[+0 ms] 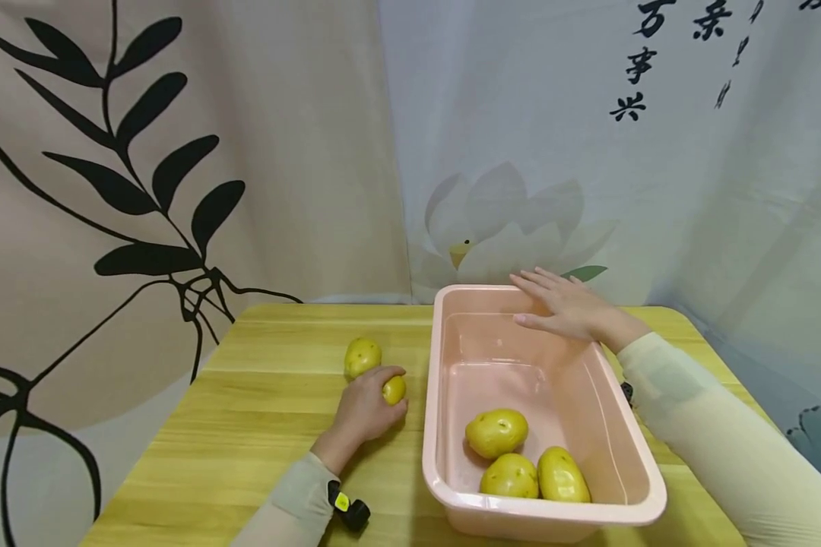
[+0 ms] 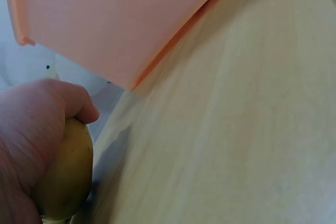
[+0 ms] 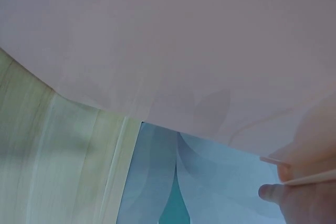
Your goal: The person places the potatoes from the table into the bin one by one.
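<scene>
My left hand (image 1: 369, 406) grips a yellow potato (image 1: 394, 390) on the left side of the table, its fingers curled around it. In the left wrist view that potato (image 2: 67, 174) sits against the palm, close over the wood. Another potato (image 1: 362, 357) lies just beyond this hand. To the right stands a pink plastic basin (image 1: 432, 425), holding three potatoes at its near end: one potato (image 1: 496, 433) behind, one potato (image 1: 509, 476) in front and one potato (image 1: 562, 475) at the right. My right hand (image 1: 568, 308) rests over the basin's far right corner, fingers extended across the rim.
The wooden table (image 1: 260, 425) carries everything. A printed cloth (image 1: 315, 152) with dark leaves and a flower hangs right behind its back edge. The basin's raised rim stands between the loose potatoes and those inside. A wrist camera (image 1: 349, 509) sits on the left sleeve.
</scene>
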A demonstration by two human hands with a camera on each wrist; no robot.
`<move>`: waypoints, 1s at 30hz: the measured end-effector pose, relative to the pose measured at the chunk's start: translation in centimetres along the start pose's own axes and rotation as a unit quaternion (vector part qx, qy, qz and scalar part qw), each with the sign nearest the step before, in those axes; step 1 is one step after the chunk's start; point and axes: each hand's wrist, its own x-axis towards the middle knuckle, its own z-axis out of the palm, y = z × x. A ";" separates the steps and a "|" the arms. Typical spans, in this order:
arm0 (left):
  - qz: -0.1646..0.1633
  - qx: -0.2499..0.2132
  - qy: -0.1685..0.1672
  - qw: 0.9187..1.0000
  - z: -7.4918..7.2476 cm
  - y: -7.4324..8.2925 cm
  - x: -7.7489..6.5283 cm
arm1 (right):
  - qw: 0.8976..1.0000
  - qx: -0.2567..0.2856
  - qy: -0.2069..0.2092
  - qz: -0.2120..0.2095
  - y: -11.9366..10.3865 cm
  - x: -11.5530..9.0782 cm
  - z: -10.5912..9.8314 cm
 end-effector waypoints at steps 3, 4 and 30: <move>-0.007 -0.012 -0.003 1.000 -0.1 0.0 0.1 | 1.000 -0.002 -0.002 -0.002 0.0 0.0 0.0; -0.010 -0.017 -0.005 1.000 -0.2 0.0 0.1 | 1.000 -0.002 -0.003 -0.001 0.0 0.0 0.0; -0.072 -0.320 -0.016 0.944 -2.4 1.4 0.6 | 1.000 0.000 -0.003 -0.001 -0.2 -0.2 -0.3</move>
